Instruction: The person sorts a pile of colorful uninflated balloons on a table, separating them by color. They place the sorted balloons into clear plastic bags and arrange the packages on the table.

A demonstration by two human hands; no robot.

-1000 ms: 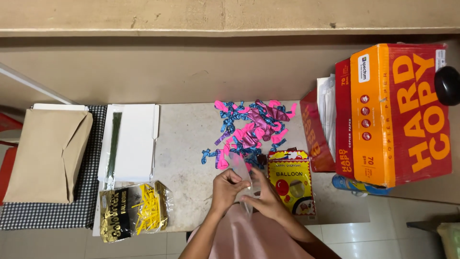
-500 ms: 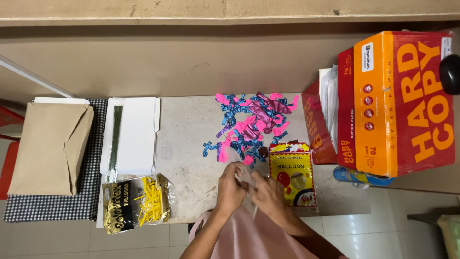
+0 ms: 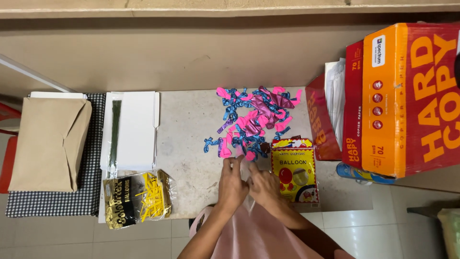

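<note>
1. Your left hand [image 3: 233,184] pinches a clear plastic bag [image 3: 245,168], fingers closed on its edge.
2. Your right hand [image 3: 262,184] grips the same bag from the other side.
3. The bag sits between both grips, just below the balloon pile [image 3: 251,120] on the desk [image 3: 191,129].

Single head-worn view, looking straight down, fairly high above stone table [image 3: 191,129], hands [image 3: 247,184] low centre

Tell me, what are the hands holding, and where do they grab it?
Both the left hand and the right hand pinch a thin clear plastic piece between them, near its lower end. What it is cannot be told.
</note>
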